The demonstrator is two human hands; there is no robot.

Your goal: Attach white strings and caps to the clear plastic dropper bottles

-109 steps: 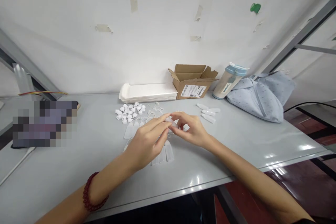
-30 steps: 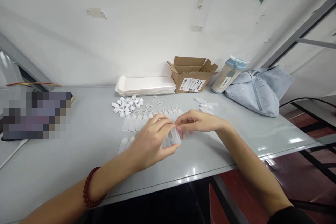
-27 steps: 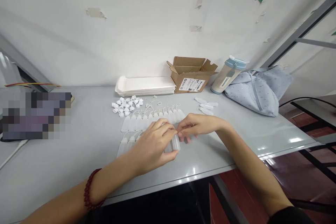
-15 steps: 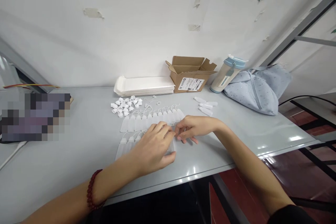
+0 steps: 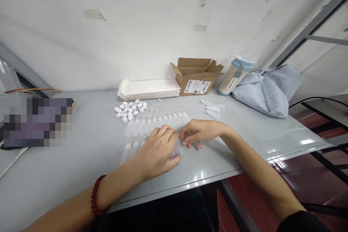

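Small white plastic caps (image 5: 130,110) heaped behind the back row of translucent plastic bottles (image 5: 145,127); open brown cardboard box (image 5: 197,81) farther back. Left hand (image 5: 157,150) arches palm-down over the front row of translucent plastic bottles (image 5: 127,155), blocking view of its middle. Right hand (image 5: 201,130) droops from wrist, fingers curled, beside left fingertips. Either hand's grasp: cannot tell.

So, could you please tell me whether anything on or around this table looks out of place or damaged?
No spill shows. The wall behind the table bears ragged tape scraps, like leftovers. On the table, a few loose translucent pieces lie at uneven angles, apart from the orderly rows of similar pieces.
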